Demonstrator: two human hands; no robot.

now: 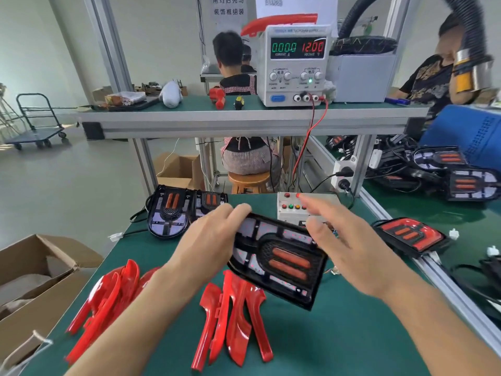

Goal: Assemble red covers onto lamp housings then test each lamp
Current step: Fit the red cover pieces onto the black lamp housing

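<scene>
Red covers (235, 318) are lying in loose piles at lower centre and lower left (108, 297) on the green bench (339, 343). We are holding a black lamp housing (279, 260) mid-frame: left hand (214, 240) gripping its left end, right hand (344, 240) at its right edge, fingers spread, blurred. Behind, the button box (298, 206) and power supply (295, 65) are showing 12.00.

Both my bare forearms reach forward, my left hand (214, 234) curled over the far left end of the black plastic lamp housing (279, 260), my right hand (341, 240) fingers spread, thumb touching its right edge.
</scene>
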